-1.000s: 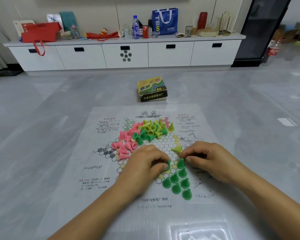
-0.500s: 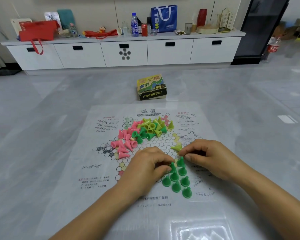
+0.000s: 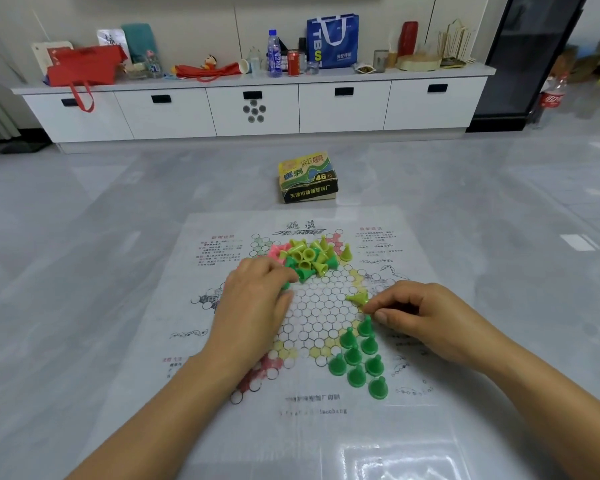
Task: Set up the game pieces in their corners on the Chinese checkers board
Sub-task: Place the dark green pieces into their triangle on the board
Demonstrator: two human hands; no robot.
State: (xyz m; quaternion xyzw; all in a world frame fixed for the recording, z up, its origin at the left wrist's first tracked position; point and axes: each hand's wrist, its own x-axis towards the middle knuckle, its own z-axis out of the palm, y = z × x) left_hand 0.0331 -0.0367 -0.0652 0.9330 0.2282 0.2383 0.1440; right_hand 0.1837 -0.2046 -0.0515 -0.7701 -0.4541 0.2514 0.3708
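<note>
— Start at the left. What is the left hand doing?

— It lies on the board, a printed sheet spread on the floor, at about 10 o'clock from the board's middle. Its fingers curl down onto the near edge of the heap of pieces. A bit of green shows under the tips, but I cannot tell whether they pinch it.

— And the heap?

— Pink, yellow-green and green cones, jumbled at 12 o'clock on the star.

— Further right?

— One yellow-green piece lies on its side at 3 o'clock. The dark green pieces stand upright in a cluster in the 5 o'clock corner.

— The right hand?

— It rests at 3 to 4 o'clock, fingers curled in, with only a narrow gap between forefinger and thumb and nothing visible between them. The forefinger tip is just beside the fallen piece.

— Anything beyond?

— A box on the floor past the sheet, at 12 o'clock.
</note>
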